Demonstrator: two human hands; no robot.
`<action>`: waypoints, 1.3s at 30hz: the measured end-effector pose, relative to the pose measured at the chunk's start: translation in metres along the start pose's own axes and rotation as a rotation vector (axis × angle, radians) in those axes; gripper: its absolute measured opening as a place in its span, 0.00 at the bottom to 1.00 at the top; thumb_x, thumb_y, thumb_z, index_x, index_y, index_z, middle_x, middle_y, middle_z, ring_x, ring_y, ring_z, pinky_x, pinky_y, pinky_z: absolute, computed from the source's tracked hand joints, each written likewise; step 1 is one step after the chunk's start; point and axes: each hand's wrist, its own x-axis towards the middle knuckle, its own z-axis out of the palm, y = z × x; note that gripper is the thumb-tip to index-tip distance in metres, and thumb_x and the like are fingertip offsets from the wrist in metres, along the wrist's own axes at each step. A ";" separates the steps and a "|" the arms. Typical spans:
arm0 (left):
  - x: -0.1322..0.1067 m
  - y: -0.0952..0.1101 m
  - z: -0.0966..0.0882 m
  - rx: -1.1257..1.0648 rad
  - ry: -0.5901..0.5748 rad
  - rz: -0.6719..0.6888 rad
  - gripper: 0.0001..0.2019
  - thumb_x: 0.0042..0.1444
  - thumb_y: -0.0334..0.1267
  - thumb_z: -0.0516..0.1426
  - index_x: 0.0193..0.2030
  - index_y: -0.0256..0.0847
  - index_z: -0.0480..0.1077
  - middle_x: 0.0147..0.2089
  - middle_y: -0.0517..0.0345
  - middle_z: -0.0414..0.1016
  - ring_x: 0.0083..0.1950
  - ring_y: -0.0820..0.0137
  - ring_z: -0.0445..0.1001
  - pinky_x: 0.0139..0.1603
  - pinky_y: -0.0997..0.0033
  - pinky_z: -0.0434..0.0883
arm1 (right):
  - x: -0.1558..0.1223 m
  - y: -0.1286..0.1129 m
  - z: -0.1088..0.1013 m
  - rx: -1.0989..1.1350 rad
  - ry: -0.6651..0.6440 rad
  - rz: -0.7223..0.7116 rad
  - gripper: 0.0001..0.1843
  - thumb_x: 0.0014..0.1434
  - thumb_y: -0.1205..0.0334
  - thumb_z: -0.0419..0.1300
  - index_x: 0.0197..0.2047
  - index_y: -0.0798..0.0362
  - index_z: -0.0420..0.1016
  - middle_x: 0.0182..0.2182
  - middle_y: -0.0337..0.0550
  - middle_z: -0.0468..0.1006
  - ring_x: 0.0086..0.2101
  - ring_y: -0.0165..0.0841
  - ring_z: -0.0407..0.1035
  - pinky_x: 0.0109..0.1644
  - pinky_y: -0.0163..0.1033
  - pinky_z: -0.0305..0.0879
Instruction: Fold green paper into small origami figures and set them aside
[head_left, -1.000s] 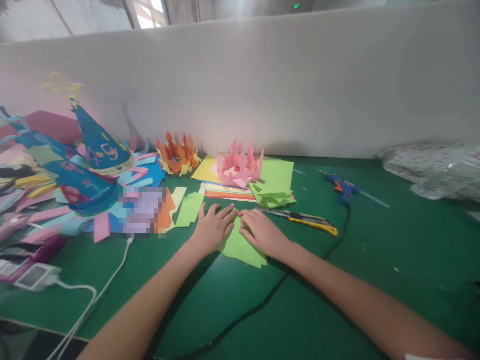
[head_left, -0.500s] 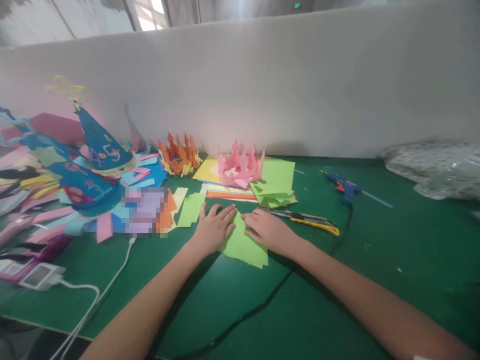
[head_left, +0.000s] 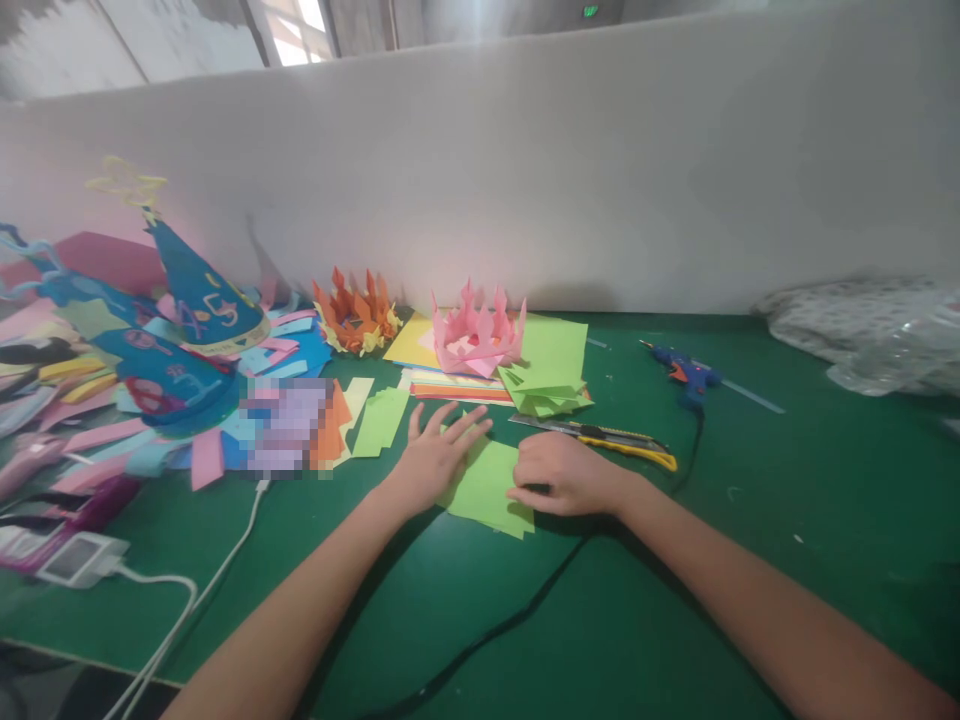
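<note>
Sheets of light green paper (head_left: 491, 487), loosely stacked with uneven lower corners, lie on the table in front of me. My left hand (head_left: 439, 460) rests over their upper left side, fingers spread and stretched out. At their right edge, my right hand (head_left: 566, 475) is closed, with its fingers curled and the thumb tip close to them over the paper. What lies between those fingers, if anything, is hidden. Just beyond my right hand is a utility knife (head_left: 622, 440) with a yellow handle. A few green paper strips (head_left: 380, 422) are left of my left hand.
A pink paper crown (head_left: 478, 335) stands on stacked coloured sheets, with an orange crown (head_left: 356, 315) beside it. Folded green paper (head_left: 551, 390) lies nearby. A blue glue gun (head_left: 686, 375) trails a black cord (head_left: 517, 620). Blue cone hats (head_left: 206, 290) and paper scraps fill the left.
My right hand has moved right and nearer to me, and its fingers have curled in. My left hand's fingers have spread wider. The green paper lies nearly where it was.
</note>
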 end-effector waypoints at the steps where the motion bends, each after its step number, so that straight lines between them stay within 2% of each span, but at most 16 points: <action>1: 0.001 0.000 -0.001 -0.026 -0.018 0.070 0.28 0.57 0.27 0.46 0.63 0.54 0.55 0.64 0.60 0.62 0.65 0.58 0.54 0.63 0.44 0.40 | 0.000 0.000 0.001 0.005 0.016 -0.008 0.18 0.63 0.60 0.51 0.22 0.53 0.67 0.18 0.39 0.66 0.25 0.31 0.57 0.29 0.37 0.49; 3: 0.004 0.002 -0.003 -0.069 -0.048 0.181 0.29 0.56 0.24 0.46 0.62 0.55 0.57 0.61 0.59 0.65 0.65 0.62 0.54 0.64 0.47 0.40 | 0.000 0.000 0.004 0.004 0.046 -0.013 0.19 0.63 0.60 0.50 0.22 0.53 0.67 0.18 0.39 0.67 0.24 0.31 0.57 0.30 0.37 0.49; 5: 0.005 0.004 -0.006 -0.085 -0.057 0.216 0.28 0.55 0.23 0.46 0.59 0.52 0.61 0.57 0.57 0.69 0.62 0.63 0.57 0.64 0.49 0.40 | -0.001 0.001 0.007 -0.010 0.071 -0.012 0.19 0.64 0.60 0.50 0.21 0.53 0.67 0.18 0.39 0.66 0.24 0.31 0.56 0.29 0.37 0.48; 9: 0.007 0.007 -0.006 -0.083 -0.049 0.190 0.24 0.55 0.23 0.46 0.55 0.49 0.65 0.52 0.55 0.71 0.57 0.63 0.60 0.64 0.48 0.39 | 0.000 0.001 0.010 -0.039 0.094 -0.017 0.20 0.64 0.60 0.49 0.21 0.53 0.66 0.17 0.39 0.66 0.23 0.31 0.54 0.29 0.37 0.48; 13: 0.007 0.007 -0.006 -0.131 -0.041 0.156 0.21 0.54 0.24 0.47 0.51 0.48 0.67 0.51 0.55 0.71 0.55 0.63 0.61 0.62 0.49 0.42 | 0.002 0.000 0.011 -0.026 0.099 -0.035 0.20 0.63 0.60 0.50 0.20 0.53 0.65 0.17 0.39 0.65 0.24 0.31 0.54 0.29 0.37 0.49; 17: 0.009 0.009 -0.009 -0.171 -0.020 0.106 0.18 0.54 0.24 0.48 0.45 0.47 0.70 0.49 0.59 0.73 0.56 0.62 0.60 0.59 0.49 0.46 | 0.003 0.000 0.011 -0.004 0.096 -0.045 0.19 0.63 0.60 0.51 0.20 0.53 0.65 0.17 0.39 0.65 0.24 0.31 0.55 0.29 0.37 0.50; 21: 0.011 0.012 -0.009 -0.126 0.010 0.053 0.09 0.59 0.34 0.49 0.41 0.45 0.70 0.43 0.57 0.74 0.52 0.62 0.63 0.59 0.47 0.45 | 0.003 0.001 0.011 -0.012 0.109 -0.055 0.19 0.62 0.61 0.51 0.20 0.53 0.65 0.17 0.38 0.66 0.23 0.30 0.55 0.29 0.37 0.50; 24: 0.012 0.013 -0.008 -0.101 0.003 0.036 0.07 0.60 0.37 0.50 0.37 0.43 0.70 0.38 0.57 0.72 0.49 0.63 0.63 0.59 0.48 0.45 | 0.002 0.001 0.010 -0.021 0.116 -0.053 0.18 0.62 0.61 0.52 0.20 0.53 0.65 0.17 0.38 0.66 0.23 0.30 0.55 0.28 0.37 0.49; 29: 0.009 0.015 -0.007 -0.126 0.019 0.003 0.08 0.59 0.33 0.50 0.33 0.42 0.69 0.35 0.57 0.71 0.45 0.64 0.63 0.57 0.51 0.49 | 0.003 0.001 0.009 -0.005 0.128 -0.073 0.19 0.62 0.61 0.51 0.19 0.52 0.63 0.15 0.37 0.63 0.22 0.30 0.55 0.28 0.37 0.48; 34: 0.007 0.011 -0.006 -0.162 0.084 -0.077 0.10 0.58 0.27 0.47 0.34 0.42 0.67 0.33 0.59 0.73 0.45 0.65 0.65 0.57 0.51 0.48 | 0.001 0.000 0.011 -0.035 0.112 -0.108 0.20 0.62 0.62 0.49 0.18 0.52 0.62 0.15 0.37 0.62 0.21 0.30 0.53 0.28 0.38 0.47; 37: 0.007 0.003 -0.010 -0.182 0.117 -0.174 0.10 0.58 0.28 0.47 0.33 0.42 0.66 0.32 0.59 0.74 0.45 0.65 0.67 0.57 0.52 0.50 | -0.001 0.002 0.013 -0.005 0.133 -0.046 0.21 0.62 0.62 0.49 0.18 0.52 0.61 0.14 0.37 0.61 0.21 0.30 0.53 0.27 0.38 0.47; 39: 0.006 -0.002 -0.014 -0.245 0.151 -0.265 0.08 0.59 0.30 0.47 0.33 0.42 0.66 0.34 0.59 0.75 0.44 0.65 0.67 0.55 0.52 0.52 | -0.003 0.005 0.014 0.036 0.241 0.088 0.19 0.62 0.62 0.49 0.19 0.52 0.61 0.15 0.37 0.61 0.21 0.30 0.55 0.27 0.37 0.48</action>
